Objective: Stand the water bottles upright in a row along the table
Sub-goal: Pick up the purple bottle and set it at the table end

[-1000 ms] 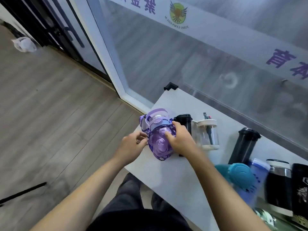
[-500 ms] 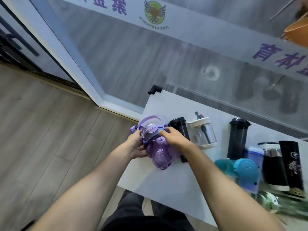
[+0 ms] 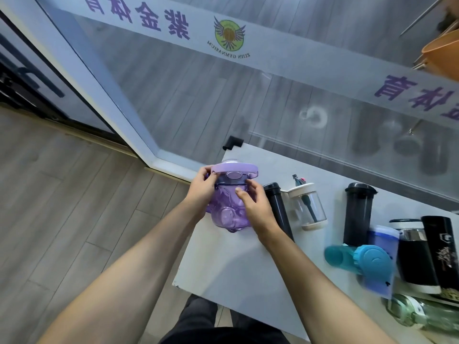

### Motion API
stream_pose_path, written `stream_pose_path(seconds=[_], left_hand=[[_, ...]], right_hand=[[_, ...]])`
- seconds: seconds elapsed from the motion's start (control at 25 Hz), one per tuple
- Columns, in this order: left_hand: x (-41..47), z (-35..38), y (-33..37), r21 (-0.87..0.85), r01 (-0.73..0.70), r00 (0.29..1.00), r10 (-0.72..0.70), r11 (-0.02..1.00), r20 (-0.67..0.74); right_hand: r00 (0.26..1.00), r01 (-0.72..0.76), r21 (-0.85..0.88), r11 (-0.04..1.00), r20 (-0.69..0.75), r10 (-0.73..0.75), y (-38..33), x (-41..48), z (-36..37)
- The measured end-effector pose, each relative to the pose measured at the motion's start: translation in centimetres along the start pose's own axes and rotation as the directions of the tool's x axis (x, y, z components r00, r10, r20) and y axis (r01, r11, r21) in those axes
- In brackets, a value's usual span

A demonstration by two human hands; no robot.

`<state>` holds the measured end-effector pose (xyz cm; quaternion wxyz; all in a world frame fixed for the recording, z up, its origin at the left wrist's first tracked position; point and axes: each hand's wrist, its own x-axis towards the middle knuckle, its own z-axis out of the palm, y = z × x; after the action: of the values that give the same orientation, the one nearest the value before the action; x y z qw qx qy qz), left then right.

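A purple translucent bottle (image 3: 227, 214) with a lilac handle stands at the left end of the white table (image 3: 223, 264). My left hand (image 3: 202, 192) grips its left side near the lid. My right hand (image 3: 255, 207) holds its right side. To the right stand a slim black bottle (image 3: 278, 207), a clear jar-like bottle (image 3: 309, 209) with a cream lid and a tall black bottle (image 3: 357, 214). A teal bottle (image 3: 360, 261) lies on its side. A blue bottle (image 3: 382, 239) stands behind it, partly hidden.
A black and steel flask (image 3: 412, 254) and a black printed flask (image 3: 439, 249) stand at the right. A green bottle (image 3: 422, 316) lies at the lower right. A glass wall runs behind the table. The table's left edge is just beside the purple bottle.
The purple bottle has been turned upright, with its handle now flat on top. Both hands have shifted up toward the lid. The camera view has swung right.
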<state>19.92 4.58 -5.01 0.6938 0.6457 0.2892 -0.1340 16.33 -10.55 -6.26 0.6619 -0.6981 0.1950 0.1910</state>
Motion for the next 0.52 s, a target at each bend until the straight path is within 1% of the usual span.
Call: stream_pose_path(seconds=[0.04, 0.12, 0.2, 0.24, 0.36, 0.44, 0.52], left_hand=[[-0.2, -0.3, 0.6, -0.018, -0.055, 0.998, 0.056, 0.998, 0.031], [-0.3, -1.2, 1.4, -0.026, -0.131, 0.984, 0.133, 0.991, 0.12], [-0.6, -1.9, 1.6, -0.022, -0.151, 0.971, 0.152, 0.988, 0.184], [-0.8, -2.1, 1.5, -0.032, -0.14, 0.968, 0.143, 0.99, 0.205], [-1.8, -2.5, 0.6, -0.07, -0.079, 0.964, 0.094, 0.994, 0.25], [-2.4, -2.8, -0.4, -0.048, -0.052, 0.968, 0.062, 0.997, 0.245], [-2.8, -2.8, -1.4, -0.027, -0.056, 0.971, 0.061, 0.998, 0.233]], right_hand=[[0.999, 0.024, 0.07, 0.997, -0.038, -0.022, -0.3, -0.2, -0.1], [0.994, 0.042, 0.224, 0.974, -0.105, -0.019, -0.2, -0.5, -0.3], [0.994, 0.035, 0.333, 0.942, -0.106, 0.001, 0.1, -0.9, -0.8], [0.996, 0.027, 0.352, 0.936, -0.085, 0.003, 0.5, -1.0, -1.1], [0.999, 0.036, 0.316, 0.948, -0.041, -0.025, 1.6, -2.0, -1.7], [0.999, 0.03, 0.302, 0.953, -0.043, -0.018, 2.5, -2.9, -1.8], [0.998, 0.016, 0.306, 0.952, -0.058, 0.002, 3.1, -3.8, -1.7]])
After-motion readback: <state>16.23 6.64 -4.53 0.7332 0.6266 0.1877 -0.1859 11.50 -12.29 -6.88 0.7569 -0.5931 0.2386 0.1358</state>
